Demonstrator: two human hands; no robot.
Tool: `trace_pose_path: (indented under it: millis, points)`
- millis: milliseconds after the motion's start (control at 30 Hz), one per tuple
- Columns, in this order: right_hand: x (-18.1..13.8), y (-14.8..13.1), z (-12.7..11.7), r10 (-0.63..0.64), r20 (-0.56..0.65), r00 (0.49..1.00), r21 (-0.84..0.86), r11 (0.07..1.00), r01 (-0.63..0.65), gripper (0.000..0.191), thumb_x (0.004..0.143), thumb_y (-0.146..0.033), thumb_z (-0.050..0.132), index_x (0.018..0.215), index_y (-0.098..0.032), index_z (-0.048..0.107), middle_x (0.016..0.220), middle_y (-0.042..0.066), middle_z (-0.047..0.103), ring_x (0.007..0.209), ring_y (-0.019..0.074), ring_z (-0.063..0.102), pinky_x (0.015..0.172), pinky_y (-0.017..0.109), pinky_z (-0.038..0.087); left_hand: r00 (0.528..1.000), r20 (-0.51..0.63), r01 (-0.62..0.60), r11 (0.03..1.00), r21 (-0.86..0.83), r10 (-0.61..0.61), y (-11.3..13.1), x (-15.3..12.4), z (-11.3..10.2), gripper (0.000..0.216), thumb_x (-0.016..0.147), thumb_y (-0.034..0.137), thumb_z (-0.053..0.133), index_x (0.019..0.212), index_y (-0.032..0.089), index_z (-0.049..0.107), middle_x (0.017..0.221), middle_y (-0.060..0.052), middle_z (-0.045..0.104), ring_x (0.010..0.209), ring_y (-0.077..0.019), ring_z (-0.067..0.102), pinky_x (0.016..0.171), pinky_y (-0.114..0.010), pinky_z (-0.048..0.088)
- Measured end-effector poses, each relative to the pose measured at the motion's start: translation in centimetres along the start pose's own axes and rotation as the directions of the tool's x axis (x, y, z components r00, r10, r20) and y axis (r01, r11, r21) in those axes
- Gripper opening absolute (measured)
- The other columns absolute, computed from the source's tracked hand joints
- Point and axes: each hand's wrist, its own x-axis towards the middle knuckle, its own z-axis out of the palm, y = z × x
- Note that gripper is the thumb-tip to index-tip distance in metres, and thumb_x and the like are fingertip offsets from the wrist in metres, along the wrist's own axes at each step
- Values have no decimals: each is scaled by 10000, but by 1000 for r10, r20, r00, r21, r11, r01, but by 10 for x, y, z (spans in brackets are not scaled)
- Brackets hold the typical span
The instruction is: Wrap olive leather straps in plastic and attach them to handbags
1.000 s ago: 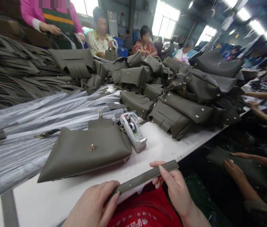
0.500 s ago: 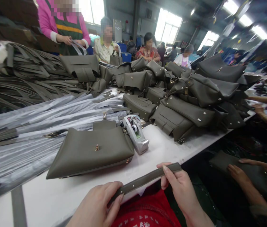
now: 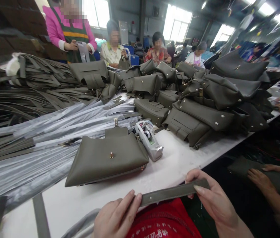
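Note:
A dark olive leather strap (image 3: pixel 168 194) is stretched between my two hands at the table's front edge. My left hand (image 3: pixel 118 211) is closed around the strap's left part, and the fingers cover it there. My right hand (image 3: pixel 210 191) pinches the strap near its right end between thumb and fingers. One small light dot shows on the strap near my left fingers. Just beyond my hands, an olive handbag (image 3: pixel 107 160) with a gold clasp lies on the white table (image 3: pixel 177 165). A grey tape dispenser (image 3: pixel 150 140) stands against the bag's right side.
Many olive handbags (image 3: pixel 192 122) are heaped across the back and right. Straps in white wrapping (image 3: pixel 43 145) and a pile of bare straps (image 3: pixel 30 99) cover the left. At right, another person's hands (image 3: pixel 261 180) rest on a bag. Several people work behind the table.
The view has shifted, so the table things appear farther right. My left hand has slid along the strap and covers more of it. The strap stays in both hands.

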Motion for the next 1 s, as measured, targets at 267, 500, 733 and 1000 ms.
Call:
trace_pose_path:
  millis: [267,500,733,1000]
  points:
    - [-2,9,-20,28,7,1000,-192,981,-26,248,867,-403,675,1027,-214,671,811,42,651,673,156,582,615,256,487,999,45,15,999,-36,-13,-2,-1,-2,354,1017,82,365,1191,134,669,1040,-117,735,790,-163,636,720,-285,445]
    - [-1,8,-17,48,5,999,-248,968,-45,274,884,-410,653,1052,-195,636,589,-24,541,535,117,463,521,230,358,997,70,15,997,-81,-9,-4,-5,-1,341,1005,68,389,1201,95,667,1060,-143,732,797,-173,629,720,-293,442]
    - [-1,6,-16,6,-9,1000,-306,952,-9,261,880,-408,650,1017,-186,641,580,-15,550,534,131,471,526,250,369,999,32,-5,995,-100,8,-3,-6,-4,317,1005,87,407,1146,75,691,1040,-168,739,821,-185,637,709,-293,458]
    - [-2,12,-25,5,-25,1000,-282,959,-12,227,877,-364,665,1048,-216,650,646,-11,582,558,123,514,536,229,402,994,-101,13,986,-166,-31,3,-9,-4,179,944,52,513,948,66,692,954,-196,750,840,-220,673,675,-298,519]
